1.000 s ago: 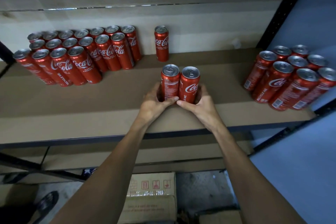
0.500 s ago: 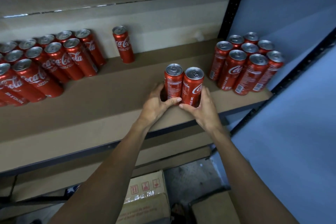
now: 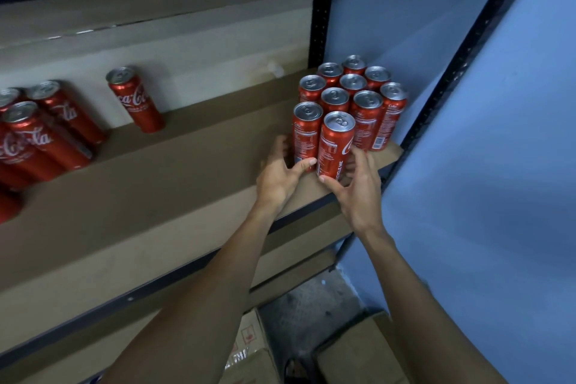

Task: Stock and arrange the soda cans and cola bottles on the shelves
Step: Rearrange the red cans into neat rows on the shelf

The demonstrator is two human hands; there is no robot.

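Two tall red cola cans stand side by side on the brown shelf board, right against the front of a cluster of several red cans at the shelf's right end. My left hand grips the left can low down, thumb across its front. My right hand holds the right can near its base, thumb in front and fingers spread behind. Both cans stand upright.
A single can stands at the back of the shelf, and another group of cans fills the left. A black upright post and a blue wall bound the right. Cardboard boxes lie on the floor below.
Both hands have slid the pair of cans rightwards along the shelf, from its middle up to the right-hand cluster. The view has swung right with them.
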